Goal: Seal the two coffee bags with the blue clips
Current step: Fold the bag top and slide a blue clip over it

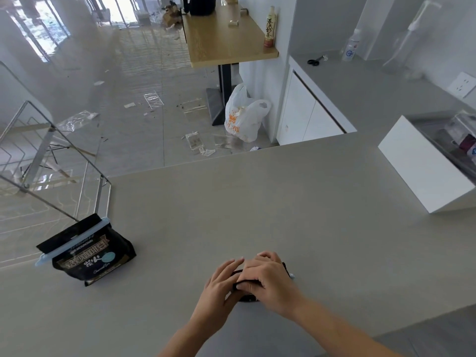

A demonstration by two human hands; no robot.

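Low in the frame's centre, my left hand [222, 279] and right hand [268, 275] clamp the second coffee bag [238, 273] (mostly hidden); the clipped bag [92, 256] stands lower left on the counter [257, 202].

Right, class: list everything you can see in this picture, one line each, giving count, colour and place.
clipped coffee bag: one, black, left on counter
blue clip: one, light blue, across that bag's folded top
second coffee bag: one, black, mostly hidden under the hands
counter: one, grey-beige, foreground
white box: one, right on counter
wooden table: one, tan, beyond the counter
drink bottle: one, on that table
plastic bag: one, white, on the floor
scissors: one, black, far worktop
left hand: one, on second bag
right hand: one, pressing second bag
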